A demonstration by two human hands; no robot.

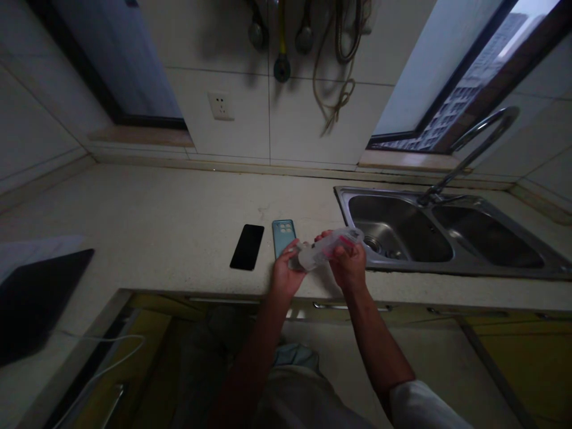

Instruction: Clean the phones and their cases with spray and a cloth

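A translucent plastic bottle [318, 252] with a pink patch is held lying sideways above the counter's front edge, in front of the sink. My right hand [349, 266] is closed around its wider right part, with the thumb on top by the pink patch. At its narrower left end, my left hand [286, 273] grips what looks like the cap or neck; the exact part is too blurred to tell. Behind my left hand lies a blue-green phone case [283, 234] with camera cut-outs, partly covered by that hand. To its left a black phone [247, 246] rests flat.
A steel double-basin sink [456, 262] with a tall curved faucet [485, 140] is set in the counter [179, 226] on the right. At the far left lies a dark flat panel [40, 304] with a white cable [120, 339] nearby. Hoses [348, 36] hang on the wall.
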